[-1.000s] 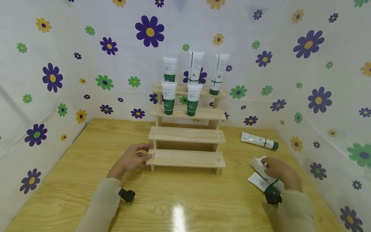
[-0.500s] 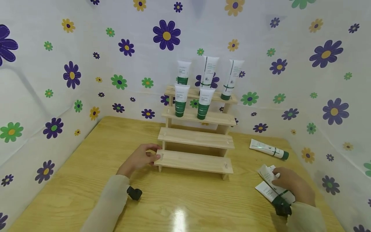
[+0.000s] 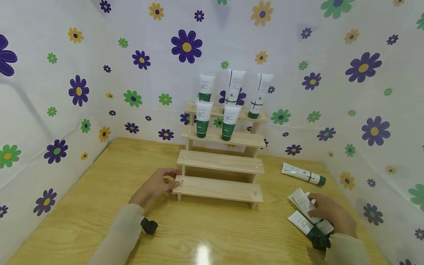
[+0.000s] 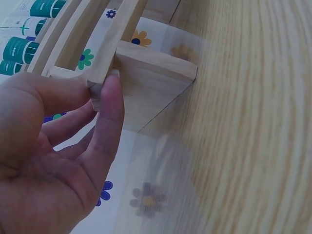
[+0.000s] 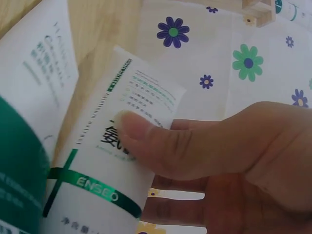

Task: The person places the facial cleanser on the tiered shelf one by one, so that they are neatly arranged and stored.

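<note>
A four-step wooden display rack [image 3: 218,188] stands on the table. My left hand [image 3: 155,187] pinches the left end of its lowest shelf [image 4: 109,53] between thumb and index finger. At the right, my right hand [image 3: 334,213] grips a white tube with a green band [image 3: 303,201]. In the right wrist view, the thumb presses on the tube's printed face [image 5: 97,161], with the other fingers behind it. Beside it lies a white-and-green tube [image 3: 299,222], its cap end partly hidden by the wrist camera. A further white edge [image 3: 307,194] shows behind the held tube.
Two white-and-green tubes [image 3: 202,119] stand on the second shelf from the top. Three more tubes [image 3: 235,86] stand on the top shelf. Another white tube [image 3: 303,173] lies on the table right of the rack. Flower-printed sheeting [image 3: 139,84] encloses the back and sides.
The head view has shifted. The banded tube under my right hand has turned slightly, and its gap from the neighbouring tube is wider. My left hand keeps its hold on the shelf.
</note>
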Tool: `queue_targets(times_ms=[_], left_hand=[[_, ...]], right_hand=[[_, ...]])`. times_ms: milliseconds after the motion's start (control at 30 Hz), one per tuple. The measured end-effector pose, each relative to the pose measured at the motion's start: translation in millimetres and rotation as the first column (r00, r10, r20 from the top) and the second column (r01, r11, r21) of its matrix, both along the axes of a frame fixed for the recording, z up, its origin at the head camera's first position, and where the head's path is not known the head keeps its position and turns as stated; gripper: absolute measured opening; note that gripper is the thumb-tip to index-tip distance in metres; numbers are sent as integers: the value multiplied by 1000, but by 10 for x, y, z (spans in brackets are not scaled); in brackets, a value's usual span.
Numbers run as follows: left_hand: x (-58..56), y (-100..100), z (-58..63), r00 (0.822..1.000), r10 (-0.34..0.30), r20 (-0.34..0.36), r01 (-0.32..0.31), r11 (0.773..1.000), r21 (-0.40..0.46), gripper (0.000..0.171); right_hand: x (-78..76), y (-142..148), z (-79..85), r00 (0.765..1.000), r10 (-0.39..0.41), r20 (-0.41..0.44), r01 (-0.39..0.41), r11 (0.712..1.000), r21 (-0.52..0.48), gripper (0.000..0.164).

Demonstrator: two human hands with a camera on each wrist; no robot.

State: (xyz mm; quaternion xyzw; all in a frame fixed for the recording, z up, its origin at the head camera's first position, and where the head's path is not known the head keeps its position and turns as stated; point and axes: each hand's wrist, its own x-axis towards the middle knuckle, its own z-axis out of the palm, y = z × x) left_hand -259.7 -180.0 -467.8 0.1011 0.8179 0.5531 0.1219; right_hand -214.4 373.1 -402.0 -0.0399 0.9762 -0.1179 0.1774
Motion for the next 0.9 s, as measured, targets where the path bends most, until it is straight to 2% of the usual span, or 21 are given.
queue_targets(times_ms=[133,333,467,533,667,800,900], left_hand=[[4,-4,-6,1000,3,1,-3,1000,6,39],[17,-11,-5,1000,7,-8,-7,1000,-10,38],[15,13,13,1000,-2,-25,1,1000,-26,39],[15,25,16,1000,-3,-19,2,1000,-29,39],[22,24,5,1000,1,-9,-1,1000,-19,38],[32,12,20,1000,9,-8,-10,1000,-29,39],[25,3,41,1000,11,-4,-11,999,-34,39]], right_hand=[[-10,-28,44,994,12,-105,-15,999,-31,53],[-18,-146,191,981,-39,-191,22,996,-90,61],[-29,-199,296,945,6,-327,-45,993,-111,56],[-42,-242,361,929,15,-369,-69,989,-134,55],[-101,-344,478,908,28,-418,-120,974,-194,53],[-179,-471,619,882,43,-470,-159,965,-209,49],[-235,-585,756,876,17,-482,-141,965,-221,48]])
